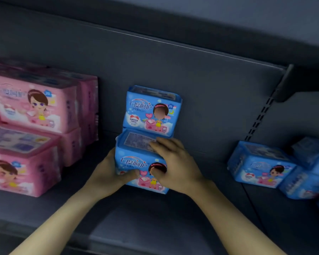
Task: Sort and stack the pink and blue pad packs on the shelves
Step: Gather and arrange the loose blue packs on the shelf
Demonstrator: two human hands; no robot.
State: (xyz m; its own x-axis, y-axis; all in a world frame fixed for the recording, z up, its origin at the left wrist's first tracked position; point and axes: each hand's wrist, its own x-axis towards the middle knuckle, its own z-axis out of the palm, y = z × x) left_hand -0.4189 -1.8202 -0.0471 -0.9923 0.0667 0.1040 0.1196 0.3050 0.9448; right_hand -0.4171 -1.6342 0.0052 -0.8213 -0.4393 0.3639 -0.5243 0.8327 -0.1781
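Both hands hold one blue pack, the front blue pack (134,161). The left hand (107,173) grips its left side. The left thumb (131,174) presses on the front, and the other fingers are hidden behind the pack. The right hand (175,164) grips the right side. Its fingers (160,144) curl over the top, and its thumb lies on the front, over the picture of a girl.

The pack is bright blue and shaped like a soft, puffy brick. It is wrapped in smooth, shiny plastic. The front has white writing, a pink heart and the cartoon girl. The top has a pale label with tiny print. The pack sits on the dark grey shelf (155,218), which is flat and hard.

Just past the fingertips stands the back blue pack (147,109). It looks the same and touches the held pack from behind. It reaches higher than the held one. Behind it is the plain grey back wall (191,80).

Well off to the left of the left hand are the pink packs (35,107). They have the same shape and the same girl, but in pink wrap. They are stacked in two layers.

Well off to the right of the right hand lie more blue packs, the loose blue packs (260,166). They are bunched together and tilted. Above them a dark strip with little slots (260,118) runs up the wall.
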